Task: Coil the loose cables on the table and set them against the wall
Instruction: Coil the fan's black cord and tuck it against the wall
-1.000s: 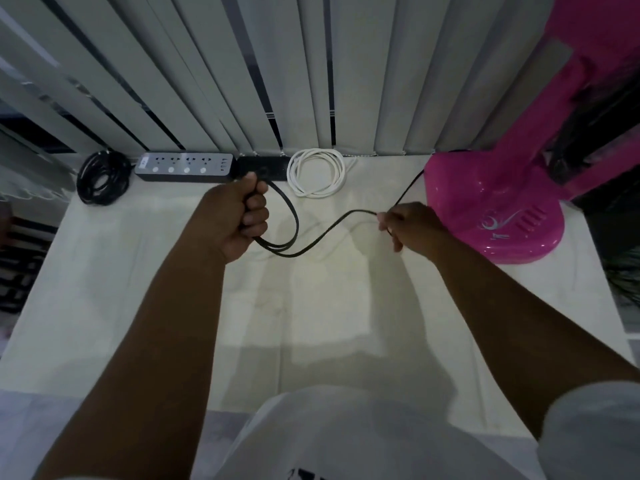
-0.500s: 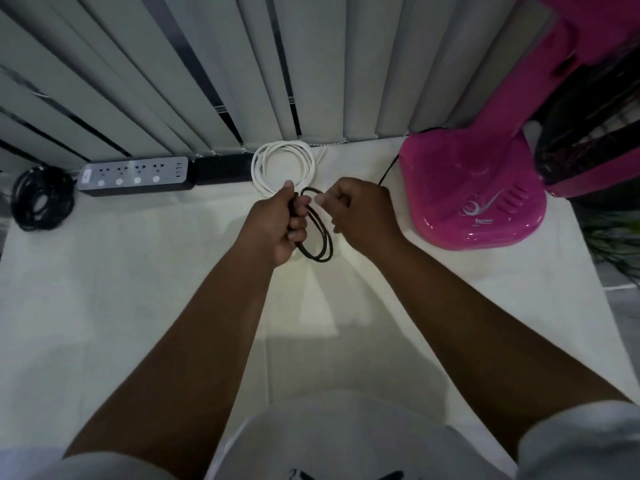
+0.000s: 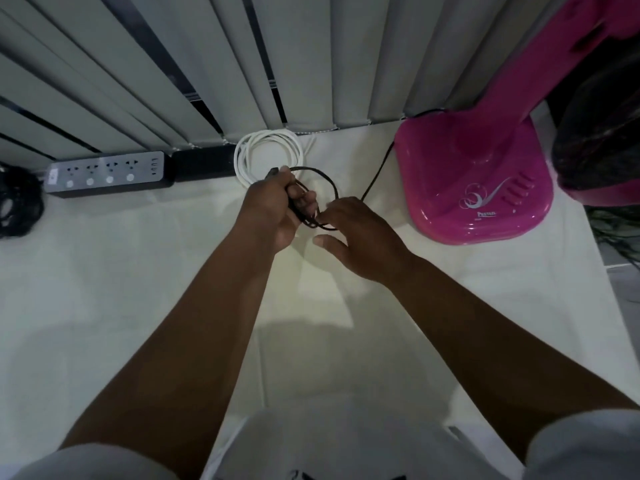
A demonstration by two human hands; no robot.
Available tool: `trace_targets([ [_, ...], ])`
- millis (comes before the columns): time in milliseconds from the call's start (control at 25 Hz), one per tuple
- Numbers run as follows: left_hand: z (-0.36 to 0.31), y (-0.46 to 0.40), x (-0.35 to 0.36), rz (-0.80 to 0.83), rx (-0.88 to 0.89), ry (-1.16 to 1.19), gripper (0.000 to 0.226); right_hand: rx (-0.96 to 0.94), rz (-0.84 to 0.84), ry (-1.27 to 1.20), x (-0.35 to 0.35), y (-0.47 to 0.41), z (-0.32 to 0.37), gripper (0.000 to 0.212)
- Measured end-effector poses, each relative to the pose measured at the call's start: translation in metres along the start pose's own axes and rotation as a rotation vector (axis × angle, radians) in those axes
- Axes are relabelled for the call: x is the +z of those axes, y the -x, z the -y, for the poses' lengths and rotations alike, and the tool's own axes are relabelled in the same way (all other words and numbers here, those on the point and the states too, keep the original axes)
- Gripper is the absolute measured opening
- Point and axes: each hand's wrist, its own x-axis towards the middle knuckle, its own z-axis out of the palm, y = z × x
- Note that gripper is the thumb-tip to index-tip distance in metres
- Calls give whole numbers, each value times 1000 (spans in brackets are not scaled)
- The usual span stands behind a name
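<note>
Left hand (image 3: 273, 209) grips black cable (image 3: 330, 183) loops, right hand (image 3: 360, 233) pinching, beside pink fan base (image 3: 474, 181).

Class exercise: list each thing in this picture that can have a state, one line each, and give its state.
black cable: partly coiled, tail running toward the fan
left hand: grips the loops
right hand: fingers at the loops
white cable: coiled by the blinds
power strip: sockets unused

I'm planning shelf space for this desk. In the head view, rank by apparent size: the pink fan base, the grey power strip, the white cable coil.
1. pink fan base, clearly the largest.
2. grey power strip.
3. white cable coil, though the left hand partly covers it, making this ranking unsure.
</note>
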Motion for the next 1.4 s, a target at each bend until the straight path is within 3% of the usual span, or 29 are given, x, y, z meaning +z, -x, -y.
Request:
trace_targets([
  [200,-12,-1,6,50,-35,157,31,-75,-94,164,8,0,-8,39],
  [400,-17,-5,14,26,-134,461,27,-25,-162,40,5,-11,-11,31],
  [480,-16,-9,14,-11,-147,459,25,32,-150,-41,-3,-16,-9,26],
  [600,-9,-10,-3,43,-179,-70,44,136,-166,-86,-24,-28,-11,27],
  [680,-6,-8,-14,-15,-121,-444,52,131,-53,-87,-42,-39,-17,29],
  [760,-8,-10,-22,-165,128,-699,54,116,105,-75,-56,-51,-22,27],
  [800,-11,-12,-23,-148,309,-808,49,111,182,-56,-61,-56,-22,25],
  [840,-17,-12,-20,-23,448,-904,40,97,252,-30,-64,-61,-22,23],
  [920,-29,-12,-9,320,567,-1249,36,74,360,-2,-68,-70,-21,18],
  [960,-35,-15,-3,396,619,-1463,32,83,393,-6,-70,-73,-21,17],
  [1040,-45,-21,8,371,650,-1677,17,117,372,-26,-70,-78,-23,20],
  [1160,-44,-29,13,296,581,-1453,25,179,56,-32,-61,-74,-37,28],
  [1280,-37,-43,8,143,462,-814,26,400,-437,-235,-50,-55,-53,27],
  [1320,-35,-48,6,83,398,-596,26,478,-518,-276,-44,-48,-57,21],
  [1400,-32,-57,3,6,297,-280,28,619,-485,-413,-28,-38,-59,10],
])
